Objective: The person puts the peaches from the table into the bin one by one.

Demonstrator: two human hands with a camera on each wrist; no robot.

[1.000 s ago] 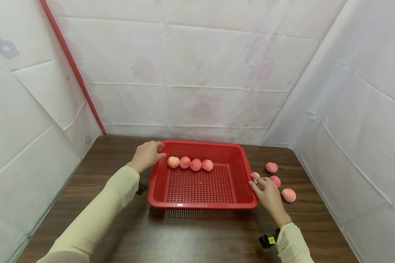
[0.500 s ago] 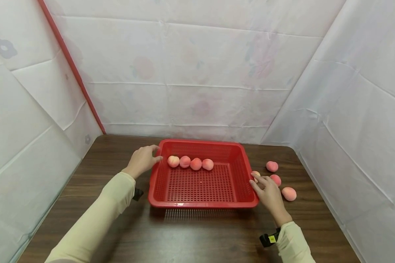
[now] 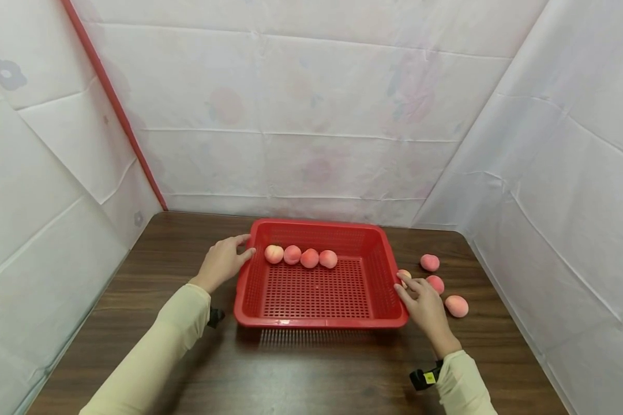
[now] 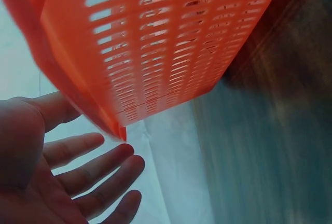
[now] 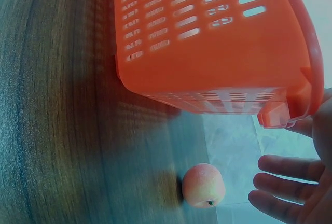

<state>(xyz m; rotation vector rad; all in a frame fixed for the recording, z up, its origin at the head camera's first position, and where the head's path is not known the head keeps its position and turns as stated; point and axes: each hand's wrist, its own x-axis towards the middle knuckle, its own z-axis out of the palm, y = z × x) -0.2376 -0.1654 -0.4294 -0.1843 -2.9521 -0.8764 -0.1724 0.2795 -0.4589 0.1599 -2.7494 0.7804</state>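
Inside red basket [image 3: 379,271], four peaches [image 3: 300,256]

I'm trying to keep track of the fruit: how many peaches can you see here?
8. Four peaches sit in a row inside the red basket. Four more lie on the table to its right, one partly hidden behind the right hand.

walls: white creased sheeting [image 3: 311,115] | red pole [image 3: 115,104] | table: dark wood [image 3: 311,369]
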